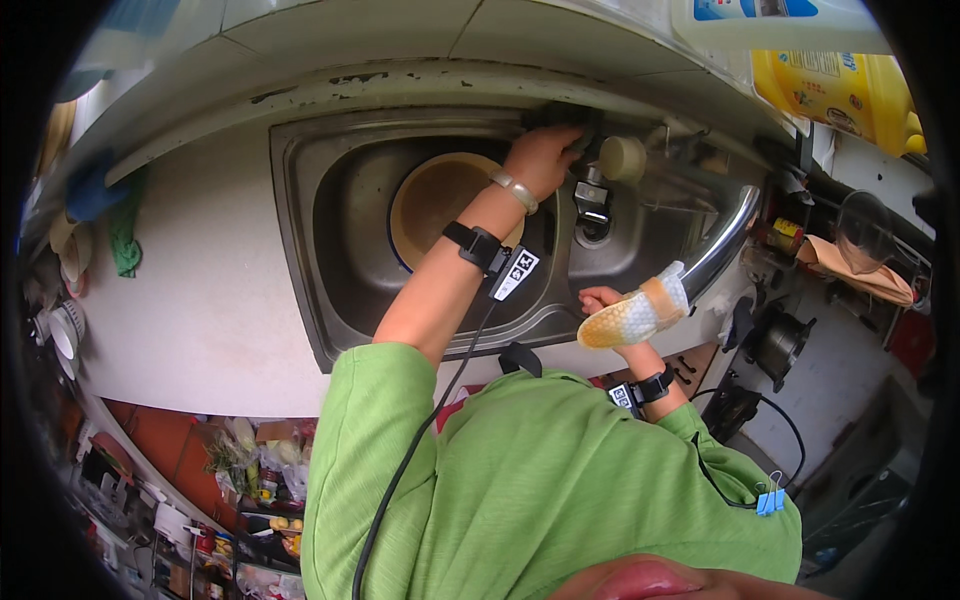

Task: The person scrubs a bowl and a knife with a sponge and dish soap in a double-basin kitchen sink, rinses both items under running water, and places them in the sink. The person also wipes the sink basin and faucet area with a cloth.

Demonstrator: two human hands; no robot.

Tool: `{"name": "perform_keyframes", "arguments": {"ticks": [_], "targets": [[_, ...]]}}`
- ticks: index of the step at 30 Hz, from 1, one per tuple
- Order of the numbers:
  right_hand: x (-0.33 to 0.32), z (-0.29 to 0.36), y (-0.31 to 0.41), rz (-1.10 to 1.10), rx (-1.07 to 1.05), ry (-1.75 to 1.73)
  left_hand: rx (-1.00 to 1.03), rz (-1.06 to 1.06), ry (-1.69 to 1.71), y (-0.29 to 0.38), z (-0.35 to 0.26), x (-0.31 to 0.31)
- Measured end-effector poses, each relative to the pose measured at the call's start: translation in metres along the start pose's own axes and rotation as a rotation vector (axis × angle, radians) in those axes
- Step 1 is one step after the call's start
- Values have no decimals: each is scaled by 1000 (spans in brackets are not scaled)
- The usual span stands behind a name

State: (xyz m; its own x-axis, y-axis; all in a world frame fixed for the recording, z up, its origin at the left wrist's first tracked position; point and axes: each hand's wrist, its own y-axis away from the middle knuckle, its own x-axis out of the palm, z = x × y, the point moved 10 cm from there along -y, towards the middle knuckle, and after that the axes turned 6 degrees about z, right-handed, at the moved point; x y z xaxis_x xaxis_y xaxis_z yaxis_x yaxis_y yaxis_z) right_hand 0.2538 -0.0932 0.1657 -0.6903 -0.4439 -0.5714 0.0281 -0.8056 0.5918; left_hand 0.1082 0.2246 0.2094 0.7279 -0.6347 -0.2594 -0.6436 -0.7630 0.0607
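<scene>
My left hand (pixel 541 159) reaches across the steel sink (pixel 296 247) to its back ledge, its curled fingers on a dark, crumpled cloth or scourer (pixel 562 116). Below that forearm, a round, tan-coloured basin (pixel 429 202) with a dark blue rim stands in the large bowl. My right hand (pixel 598 300) is over the front edge of the small bowl, partly behind the padded cover (pixel 634 315) strapped to the end of the chrome faucet spout (pixel 721 240). Its fingertips are bent, and its palm is hidden. Both wrists wear black straps with small tagged devices.
A chrome fitting (pixel 592 201) and a pale round container (pixel 621 159) stand by the small bowl. Yellow (pixel 832 94) and clear bottles are on the ledge above. Green (pixel 125 232) and blue gloves or cloths hang at the left. A dark pot (pixel 780 341) is at the right.
</scene>
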Motion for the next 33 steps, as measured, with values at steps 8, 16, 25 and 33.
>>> {"name": "perform_keyframes", "arguments": {"ticks": [8,16,25,33], "targets": [[2,11,3,29,40,-15,89,153,-114,-7,-18,-6],[-9,23,2,16,60,-236,-68,279,-123,-54,-6,7],[-17,28,-3,20,102,-210,258,-76,-249,-69,-38,-2],[-46,49,1,-164,77,-230,19,1,-780,-7,7,-32]]}}
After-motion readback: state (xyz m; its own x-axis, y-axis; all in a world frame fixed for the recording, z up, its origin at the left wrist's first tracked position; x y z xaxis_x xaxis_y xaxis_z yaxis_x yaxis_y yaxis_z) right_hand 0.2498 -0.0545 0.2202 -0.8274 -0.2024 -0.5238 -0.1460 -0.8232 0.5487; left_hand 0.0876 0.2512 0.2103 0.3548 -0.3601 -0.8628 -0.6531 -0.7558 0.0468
